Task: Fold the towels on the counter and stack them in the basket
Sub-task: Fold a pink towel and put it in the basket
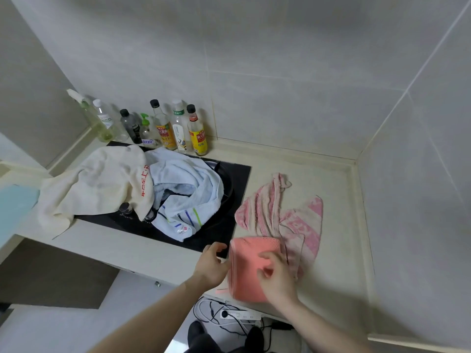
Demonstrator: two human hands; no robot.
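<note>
Both bare forearms reach in from the bottom edge. Left hand (pixel 212 263) has fingers curled at the left edge of a folded salmon-pink waffle-weave towel (pixel 248 261) — pinching it, as far as blur allows. Right hand (pixel 276 276) lies on top of the same towel, fingers loosely bent, pressing down; its grip is unclear. Towel sits at the front edge of the cream counter (pixel 331 250), overlapping a crumpled pink-and-white striped towel (pixel 283 212). On the black glass hob (pixel 224 230) — a rumpled cream towel with red lettering (pixel 99 184) beside a pale blue towel with coloured stripes (pixel 186 194). Condiment bottles (pixel 178 128) stand along the tiled wall.
</note>
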